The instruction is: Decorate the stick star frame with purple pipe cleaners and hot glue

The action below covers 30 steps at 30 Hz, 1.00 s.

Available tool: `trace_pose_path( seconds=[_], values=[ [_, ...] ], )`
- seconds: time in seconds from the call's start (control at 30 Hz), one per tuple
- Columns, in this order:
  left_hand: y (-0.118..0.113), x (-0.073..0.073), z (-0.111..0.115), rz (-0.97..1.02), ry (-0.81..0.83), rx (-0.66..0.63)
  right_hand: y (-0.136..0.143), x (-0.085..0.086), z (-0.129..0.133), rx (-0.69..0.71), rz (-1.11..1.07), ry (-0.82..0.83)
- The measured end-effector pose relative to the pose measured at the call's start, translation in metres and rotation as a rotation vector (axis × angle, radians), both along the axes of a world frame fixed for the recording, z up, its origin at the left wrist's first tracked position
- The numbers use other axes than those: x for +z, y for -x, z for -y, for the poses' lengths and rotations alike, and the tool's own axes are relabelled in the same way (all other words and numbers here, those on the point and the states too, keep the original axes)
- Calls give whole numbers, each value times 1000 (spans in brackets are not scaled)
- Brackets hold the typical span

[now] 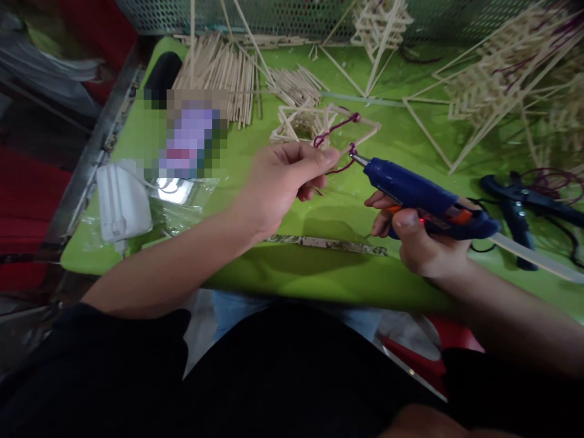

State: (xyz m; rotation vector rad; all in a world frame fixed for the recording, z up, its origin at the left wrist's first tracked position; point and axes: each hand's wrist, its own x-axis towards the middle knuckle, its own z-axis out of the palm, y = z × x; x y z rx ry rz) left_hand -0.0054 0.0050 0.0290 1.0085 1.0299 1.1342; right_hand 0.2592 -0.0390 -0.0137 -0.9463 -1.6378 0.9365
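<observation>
My left hand [289,173] pinches a small frame of thin wooden sticks [367,135] between thumb and fingers, above the green table. Purple yarn [337,126] is tied around the frame's sticks, and a loose end hangs below my fingertips. My right hand [422,243] is wrapped around a blue hot glue gun [410,188] with a small red light lit. Its metal nozzle points left and meets, or nearly meets, the yarn knot on the frame. From the gun's back end sticks out a pale glue stick [538,258]. Behind my left hand lies another stick structure [298,125].
Loose sticks [228,79] and a shorter pile [296,85] lie at the back. Larger stick structures [483,91] stand at the right, above black-handled cutters [517,204]. On the left are a blurred-out phone [191,140] and a white power bank [123,204] with a cable.
</observation>
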Motion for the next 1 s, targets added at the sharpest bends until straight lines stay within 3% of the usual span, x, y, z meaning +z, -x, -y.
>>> trace_pose_path(
  seconds=[0.23, 0.53, 1.0],
  values=[
    [6, -10, 1, -192, -228, 60, 0, 5, 2, 23, -36, 91],
    [6, -3, 5, -440, -486, 218, 7, 12, -2, 64, -196, 180],
    [12, -17, 9, -608, -751, 250, 2, 30, -24, 399, -344, 591]
  ],
)
